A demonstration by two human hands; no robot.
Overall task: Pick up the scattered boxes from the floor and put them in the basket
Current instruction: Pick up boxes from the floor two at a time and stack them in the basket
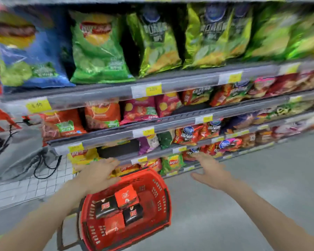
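Left hand: I see my left hand [98,173] spread flat, fingers apart, hovering over the far-left rim of the basket; it grips nothing.
Right hand: my right hand [209,171] is also splayed wide and holds nothing, out over the grey floor [252,178] to the right of the basket.
Basket: the red plastic basket [163,194] stands on the floor in front of the shelves.
Boxes: four lie inside, packed close together, namely a red box [126,196] at the back, a black box [106,208] to its left, another black box [133,213] in front, and a second red box [114,225] nearest me.
Shelves: the shelving [170,84] carries chip bags [98,49] in rows, blurred by motion.
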